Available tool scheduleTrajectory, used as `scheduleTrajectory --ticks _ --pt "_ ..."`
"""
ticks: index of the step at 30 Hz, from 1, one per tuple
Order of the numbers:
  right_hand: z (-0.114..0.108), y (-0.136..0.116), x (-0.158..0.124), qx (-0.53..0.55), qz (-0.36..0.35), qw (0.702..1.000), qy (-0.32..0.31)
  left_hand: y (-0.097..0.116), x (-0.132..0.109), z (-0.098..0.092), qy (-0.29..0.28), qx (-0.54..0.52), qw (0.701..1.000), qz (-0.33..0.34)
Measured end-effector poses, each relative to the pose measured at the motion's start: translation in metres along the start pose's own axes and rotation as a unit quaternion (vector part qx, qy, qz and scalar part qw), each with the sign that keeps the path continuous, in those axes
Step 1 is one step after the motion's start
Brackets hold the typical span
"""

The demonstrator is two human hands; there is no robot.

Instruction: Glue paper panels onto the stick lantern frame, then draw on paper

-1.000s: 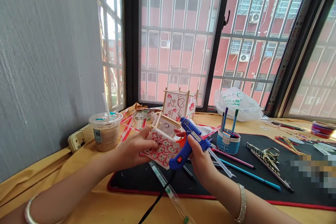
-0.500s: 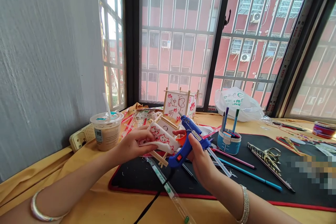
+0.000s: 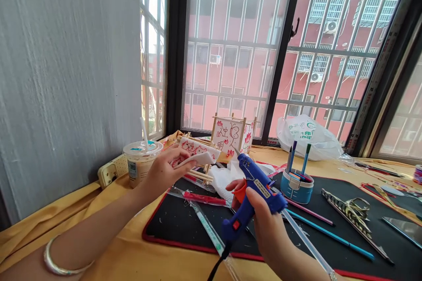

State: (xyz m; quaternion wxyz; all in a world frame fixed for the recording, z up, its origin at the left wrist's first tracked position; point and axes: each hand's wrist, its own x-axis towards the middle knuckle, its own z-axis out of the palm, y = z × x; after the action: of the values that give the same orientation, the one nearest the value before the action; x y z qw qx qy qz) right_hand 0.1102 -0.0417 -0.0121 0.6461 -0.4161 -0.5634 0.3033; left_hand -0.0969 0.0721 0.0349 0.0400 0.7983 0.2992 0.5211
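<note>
My left hand (image 3: 169,167) is closed around a small wooden-stick lantern frame (image 3: 207,178) with a white panel (image 3: 195,149) bearing red drawings. Part of the panel's lower edge folds outward near my fingertips. In my right hand (image 3: 268,221) is a blue hot glue gun (image 3: 255,182) with an orange trigger. Its nozzle tilts up and left, apart from the lantern, and a clear glue stick (image 3: 308,241) protrudes from its back. Behind both hands a second lantern (image 3: 227,136), with red flowers and writing on its panels, stands upright.
A lidded drink cup (image 3: 141,151) with a straw stands at left beside a power strip (image 3: 108,174). Right of the glue gun sit a blue pen holder (image 3: 296,189), a blue pen (image 3: 332,230) and a patterned pencil case (image 3: 346,210) on the black mat. A plastic bag (image 3: 310,136) lies by the window.
My hands have moved apart: the glue gun has drawn away to the right and down, while the held lantern has risen slightly and turned. The view has shifted a little left and up.
</note>
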Motion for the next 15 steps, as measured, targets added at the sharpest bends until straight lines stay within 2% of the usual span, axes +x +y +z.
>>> scheduleTrajectory --ticks 6,15 --pt "0.012 -0.009 -0.008 0.018 0.104 0.992 -0.073 0.001 -0.003 0.002 0.065 0.009 0.998 -0.012" --pt "0.016 -0.01 -0.01 0.029 0.182 0.98 -0.073 0.002 -0.003 0.002 0.09 0.003 0.996 0.009"
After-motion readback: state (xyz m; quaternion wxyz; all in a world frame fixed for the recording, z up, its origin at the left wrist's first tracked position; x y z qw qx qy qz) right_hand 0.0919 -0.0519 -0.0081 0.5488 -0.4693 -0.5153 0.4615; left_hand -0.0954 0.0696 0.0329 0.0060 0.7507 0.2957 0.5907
